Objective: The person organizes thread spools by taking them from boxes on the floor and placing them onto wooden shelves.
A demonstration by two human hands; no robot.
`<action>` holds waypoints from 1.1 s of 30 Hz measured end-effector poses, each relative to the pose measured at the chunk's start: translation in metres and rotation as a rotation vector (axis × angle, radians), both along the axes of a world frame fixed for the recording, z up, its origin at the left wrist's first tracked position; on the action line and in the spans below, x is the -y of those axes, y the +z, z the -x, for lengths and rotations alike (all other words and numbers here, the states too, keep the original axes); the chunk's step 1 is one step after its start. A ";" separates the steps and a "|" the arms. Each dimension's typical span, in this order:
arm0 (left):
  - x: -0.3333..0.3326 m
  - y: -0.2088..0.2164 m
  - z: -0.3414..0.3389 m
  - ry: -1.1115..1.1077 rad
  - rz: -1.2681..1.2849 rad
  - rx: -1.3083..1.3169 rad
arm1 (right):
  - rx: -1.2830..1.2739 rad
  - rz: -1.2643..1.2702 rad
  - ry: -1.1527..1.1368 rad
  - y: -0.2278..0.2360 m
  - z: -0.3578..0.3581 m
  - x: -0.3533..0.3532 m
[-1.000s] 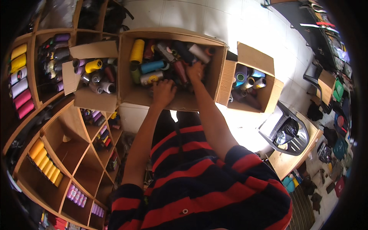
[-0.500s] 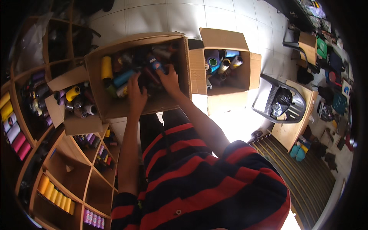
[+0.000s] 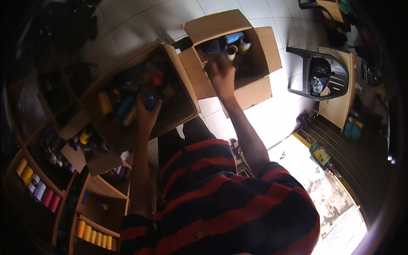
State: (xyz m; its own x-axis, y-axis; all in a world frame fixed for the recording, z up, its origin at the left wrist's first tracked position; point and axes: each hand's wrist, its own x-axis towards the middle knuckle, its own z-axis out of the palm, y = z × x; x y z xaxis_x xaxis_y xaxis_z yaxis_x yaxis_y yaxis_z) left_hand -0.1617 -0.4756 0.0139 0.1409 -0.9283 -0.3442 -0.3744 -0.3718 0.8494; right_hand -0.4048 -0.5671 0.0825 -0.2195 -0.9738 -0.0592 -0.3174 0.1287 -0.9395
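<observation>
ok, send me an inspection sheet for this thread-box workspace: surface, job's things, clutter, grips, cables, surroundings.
Surface: pale tiled floor, partly washed out by glare.
Job's things: large cardboard box holds thread spools, some yellow; right box, flaps open, holds more, including a light blue spool; small left box also holds spools.
Clutter: black plastic bag on the dark chair; green container at right.
Grips: left grip in the large box, cupped at a dark blue item, hold unclear; right grip over the right box's left side, blurred, hold unclear.
Cables: nothing seen.
Surroundings: wooden shelves with spools at left; strong light at lower right.
</observation>
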 end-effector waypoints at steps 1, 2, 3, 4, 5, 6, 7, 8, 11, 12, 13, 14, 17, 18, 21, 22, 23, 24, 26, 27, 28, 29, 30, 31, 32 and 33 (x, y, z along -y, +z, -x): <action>0.001 0.001 0.004 0.027 -0.073 -0.059 | -0.080 -0.126 -0.157 -0.042 0.030 0.009; 0.003 0.001 0.008 0.056 -0.149 -0.122 | -0.056 -0.237 -0.285 -0.074 0.056 0.015; 0.005 0.002 0.013 0.053 -0.144 -0.143 | 0.068 -0.449 -0.427 -0.107 0.078 0.019; 0.003 0.001 0.017 0.057 -0.142 -0.155 | 0.144 -0.501 -0.426 -0.132 0.093 0.020; 0.002 0.001 0.020 0.065 -0.138 -0.163 | 0.224 -0.552 -0.421 -0.153 0.103 0.021; 0.004 0.006 0.025 0.055 -0.173 -0.212 | 0.300 -0.603 -0.422 -0.174 0.114 0.020; 0.006 0.013 0.031 0.048 -0.212 -0.258 | 0.227 -0.610 -0.403 -0.189 0.118 0.023; 0.010 0.017 0.033 0.041 -0.247 -0.306 | 0.152 -0.617 -0.388 -0.195 0.119 0.028; 0.010 0.016 0.034 0.011 -0.226 -0.241 | -0.235 -0.750 -0.354 -0.192 0.088 0.050; 0.011 0.021 0.035 0.025 -0.232 -0.230 | -0.387 -0.736 -0.268 -0.172 0.069 0.058; 0.013 0.024 0.037 0.016 -0.240 -0.223 | -0.547 -0.716 -0.190 -0.158 0.063 0.064; 0.015 0.028 0.039 0.007 -0.248 -0.215 | -0.493 -0.804 -0.123 -0.154 0.061 0.067; 0.015 0.023 0.039 -0.018 -0.195 -0.144 | -0.333 -0.997 -0.016 -0.155 0.068 0.079; 0.013 0.017 0.040 -0.028 -0.165 -0.116 | -0.176 -0.981 -0.005 -0.161 0.082 0.073; 0.008 0.007 0.032 -0.004 -0.078 -0.020 | 0.373 -0.901 0.034 -0.153 0.104 0.057; 0.006 0.004 0.027 0.017 -0.115 -0.101 | 0.596 -0.863 0.021 -0.141 0.104 0.043; 0.004 0.001 0.022 0.040 -0.150 -0.181 | 0.589 -0.727 0.122 -0.133 0.103 0.028; 0.002 0.000 0.017 0.064 -0.184 -0.258 | 0.586 -0.592 0.224 -0.126 0.101 0.012; -0.001 0.007 0.017 0.136 -0.202 -0.286 | 1.268 -0.562 -0.044 -0.103 0.104 -0.009; -0.003 0.010 0.015 0.173 -0.209 -0.298 | 1.183 -0.541 0.041 -0.085 0.102 -0.019; -0.005 0.011 0.014 0.190 -0.208 -0.307 | 1.096 -0.517 0.123 -0.062 0.100 -0.028; -0.008 0.013 0.012 0.208 -0.207 -0.317 | 1.007 -0.491 0.205 -0.045 0.097 -0.029; -0.011 0.015 0.009 0.227 -0.204 -0.322 | 1.031 -0.510 0.318 -0.037 0.092 -0.024; -0.014 0.014 0.007 0.248 -0.216 -0.313 | 1.055 -0.529 0.431 -0.032 0.087 -0.020; -0.020 0.013 0.001 0.280 -0.230 -0.299 | 1.085 -0.556 0.554 -0.022 0.076 -0.015; -0.026 0.011 -0.004 0.316 -0.245 -0.285 | 0.951 -0.586 0.541 -0.008 0.065 -0.012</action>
State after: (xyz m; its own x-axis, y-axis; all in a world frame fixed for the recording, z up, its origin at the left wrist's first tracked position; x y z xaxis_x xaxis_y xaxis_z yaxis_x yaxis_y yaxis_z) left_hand -0.1572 -0.4497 0.0254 0.2715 -0.7423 -0.6126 0.0233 -0.6313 0.7752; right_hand -0.4700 -0.5555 0.0742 0.5708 -0.6987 -0.4313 0.3155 0.6715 -0.6705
